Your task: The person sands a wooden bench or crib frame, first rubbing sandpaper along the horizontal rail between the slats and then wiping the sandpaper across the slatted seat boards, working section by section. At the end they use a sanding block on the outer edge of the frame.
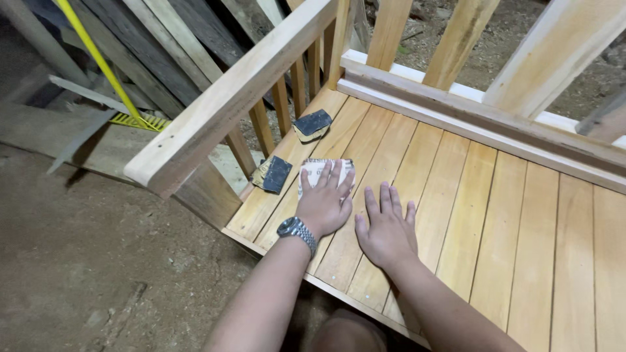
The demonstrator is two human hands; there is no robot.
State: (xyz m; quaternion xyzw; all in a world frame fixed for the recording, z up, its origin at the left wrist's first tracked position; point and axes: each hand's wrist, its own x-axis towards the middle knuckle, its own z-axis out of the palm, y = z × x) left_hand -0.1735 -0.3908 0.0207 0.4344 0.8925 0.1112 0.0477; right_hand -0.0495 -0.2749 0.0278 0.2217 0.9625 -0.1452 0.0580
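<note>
Left hand point(324, 203) on sandpaper point(319, 171), right hand point(387, 229) beside.

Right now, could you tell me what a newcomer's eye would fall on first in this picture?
Two bare hands lie flat on the slatted wooden seat of an unfinished bench: the left hand, with a wristwatch, presses a sheet of sandpaper, and the right hand rests on bare wood beside it. Two folded dark sandpaper pieces lie by the armrest at the left.
</note>
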